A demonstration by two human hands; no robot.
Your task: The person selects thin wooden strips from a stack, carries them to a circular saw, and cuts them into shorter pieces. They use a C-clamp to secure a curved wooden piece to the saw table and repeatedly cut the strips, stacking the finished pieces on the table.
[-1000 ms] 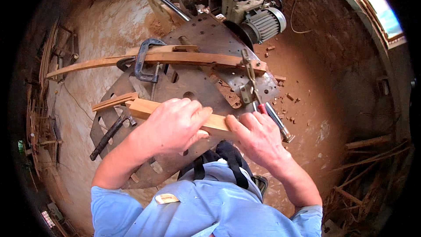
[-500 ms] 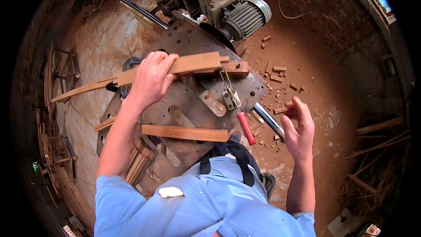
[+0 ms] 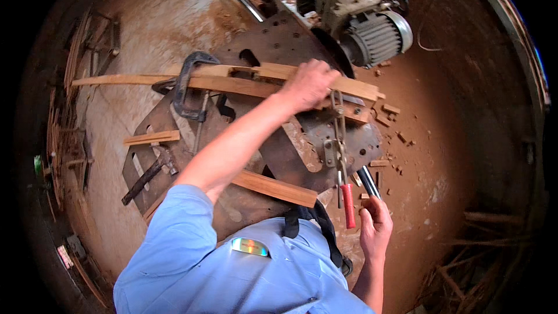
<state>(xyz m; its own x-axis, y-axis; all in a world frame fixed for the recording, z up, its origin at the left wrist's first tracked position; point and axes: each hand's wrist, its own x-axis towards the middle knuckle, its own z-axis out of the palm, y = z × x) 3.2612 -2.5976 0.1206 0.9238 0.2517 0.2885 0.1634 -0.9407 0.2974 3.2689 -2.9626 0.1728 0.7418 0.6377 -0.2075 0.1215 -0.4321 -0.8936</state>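
Rightward along the wooden strip [image 3: 232, 84] slid left hand [image 3: 308, 84], grip pressing it.

Warm, fairly bright daylight, soft shadows; fisheye bends edges, rim perhaps slightly blurred.
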